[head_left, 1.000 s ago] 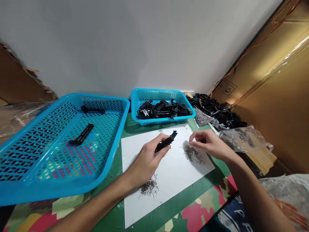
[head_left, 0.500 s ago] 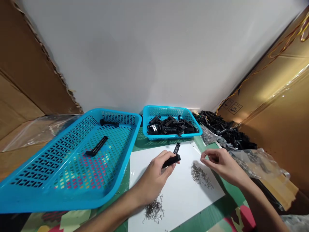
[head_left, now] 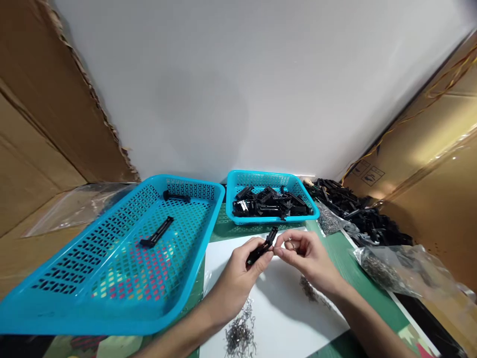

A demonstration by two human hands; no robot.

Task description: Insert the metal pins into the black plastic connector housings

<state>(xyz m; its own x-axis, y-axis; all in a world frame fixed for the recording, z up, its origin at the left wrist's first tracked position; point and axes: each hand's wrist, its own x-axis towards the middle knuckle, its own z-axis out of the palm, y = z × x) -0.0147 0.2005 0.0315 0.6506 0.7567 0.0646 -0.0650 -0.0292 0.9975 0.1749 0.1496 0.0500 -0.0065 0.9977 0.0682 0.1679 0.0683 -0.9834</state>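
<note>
My left hand (head_left: 238,271) is closed around a long, slotted black plastic part (head_left: 262,247), held above a white sheet (head_left: 276,308). The fingertips of my right hand (head_left: 307,253) are pinched together right beside the part's edge. Whatever sits in that pinch is too small to make out. Beneath my left wrist lies a pile of small bent metal wire pieces (head_left: 240,335). A second wire pile (head_left: 311,290) is partly hidden under my right hand.
At left stands a large blue basket (head_left: 194,286) with two black parts (head_left: 158,232) in it. Behind the sheet, a smaller blue basket (head_left: 274,219) holds many black parts. To the right are a heap of black parts (head_left: 357,209) and a plastic bag of wire pieces (head_left: 382,268).
My right hand has moved left from beside the right wire pile to the black part. My left hand has turned the part, and the view has shifted slightly.
</note>
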